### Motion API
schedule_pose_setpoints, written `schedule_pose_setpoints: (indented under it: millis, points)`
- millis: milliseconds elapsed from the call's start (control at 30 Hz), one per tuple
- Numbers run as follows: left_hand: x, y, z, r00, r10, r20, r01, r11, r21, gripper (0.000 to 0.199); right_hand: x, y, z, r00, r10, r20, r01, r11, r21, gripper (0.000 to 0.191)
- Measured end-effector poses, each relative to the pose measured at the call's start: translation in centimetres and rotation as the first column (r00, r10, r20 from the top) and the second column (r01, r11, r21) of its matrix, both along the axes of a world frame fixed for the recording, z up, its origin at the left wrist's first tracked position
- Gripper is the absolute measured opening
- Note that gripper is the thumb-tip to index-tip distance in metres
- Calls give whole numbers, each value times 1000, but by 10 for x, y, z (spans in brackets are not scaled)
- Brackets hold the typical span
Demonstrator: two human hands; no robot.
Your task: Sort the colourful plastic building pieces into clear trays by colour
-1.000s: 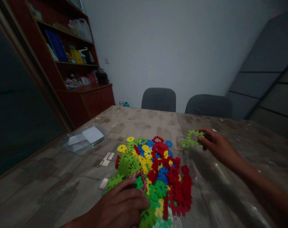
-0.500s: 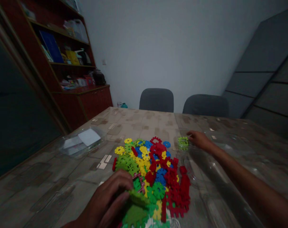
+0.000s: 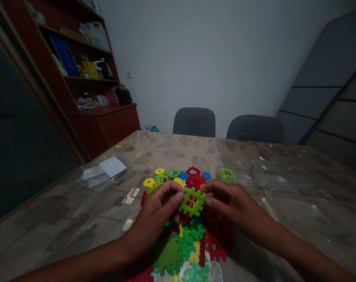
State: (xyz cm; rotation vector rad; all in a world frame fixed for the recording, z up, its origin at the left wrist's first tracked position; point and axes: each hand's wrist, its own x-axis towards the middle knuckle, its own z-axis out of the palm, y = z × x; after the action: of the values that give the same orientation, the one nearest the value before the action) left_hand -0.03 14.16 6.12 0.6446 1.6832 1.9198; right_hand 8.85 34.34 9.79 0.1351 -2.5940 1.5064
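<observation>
A light-green notched building piece [image 3: 192, 202] with a windowed centre is raised above the pile, tilted toward me. My left hand [image 3: 162, 203] pinches its left edge between thumb and fingers. On its right edge, my right hand [image 3: 225, 197] has thumb and fingertips closed. Beneath both hands spreads a heap of plastic building pieces: red notched pieces [image 3: 214, 250], green discs [image 3: 195, 231], yellow discs [image 3: 149, 183] and a green notched panel [image 3: 168, 254]. The hands hide the heap's middle. Behind my right hand lies another light-green windowed piece [image 3: 226, 172].
Clear plastic packaging [image 3: 295, 211] lies on the right of the patterned table [image 3: 178, 150]. At left is a clear bag with white papers [image 3: 112, 167]. Two grey chairs [image 3: 194, 121] stand behind the table, and a red-brown cabinet [image 3: 116, 121] at back left.
My right hand has come back from the windowed piece at the far right to the middle. My left hand has lifted a green piece, and both hands now meet at it.
</observation>
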Motion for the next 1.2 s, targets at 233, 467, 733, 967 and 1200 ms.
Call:
schedule_pose_setpoints:
  millis: [233,467,733,967,1200]
  points:
    - [-2,7,-2,999,0,-52,0,1000,1,25,4,11,-1,995,53,80,-43,992,-121,25]
    - [-15,8,11,957,-15,-288,8,1000,-27,21,-8,31,-12,997,-71,35,72,997,-38,25]
    - [-67,-65,-4,552,-114,-826,-217,937,-275,24,-36,179,-19,800,-581,-152,595,731,334,16]
    - [-70,-88,-37,391,-366,-844,-159,877,-454,52,-46,203,-42,846,-533,-31,462,702,542,18]
    - [-74,-85,-37,399,-362,-842,-174,872,-457,41,-53,200,-48,878,-478,-31,378,650,660,18]
